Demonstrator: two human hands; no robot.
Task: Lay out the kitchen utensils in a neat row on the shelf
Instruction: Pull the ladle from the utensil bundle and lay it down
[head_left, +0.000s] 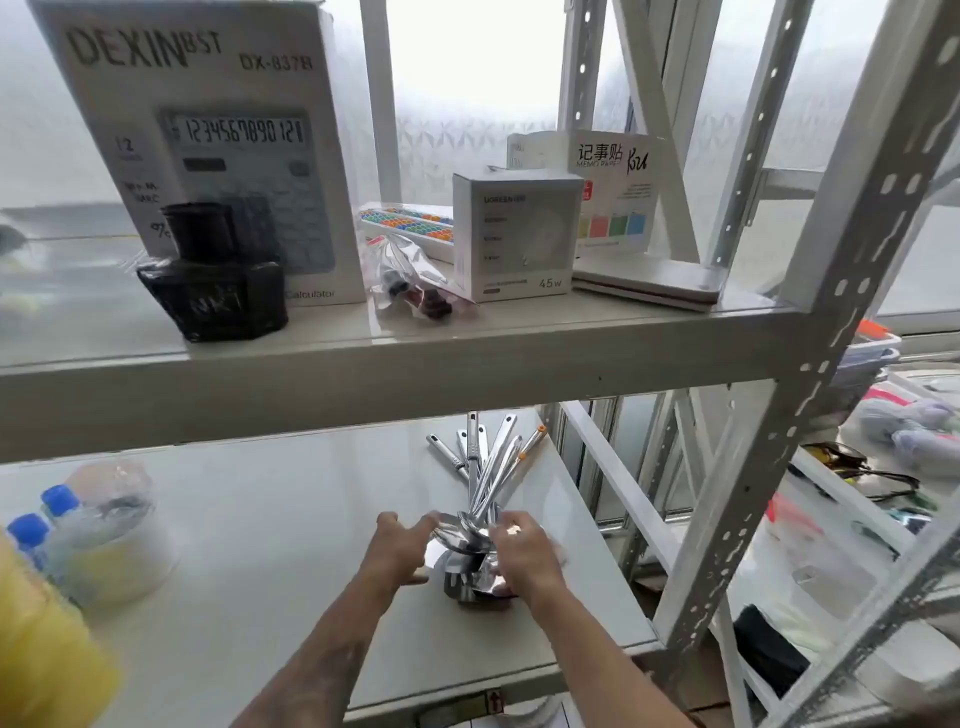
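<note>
Both hands, left (402, 545) and right (522, 553), clasped a fanned bundle of shiny steel utensils (480, 499) near the pale lower shelf's (291, 571) right edge; bare surface stretched leftward.

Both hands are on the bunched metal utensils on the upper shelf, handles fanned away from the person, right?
Not the upper shelf. In the head view the left hand and right hand are on the metal utensils on the lower shelf, handles fanned away. The upper shelf holds boxes and an ink bottle.
</note>
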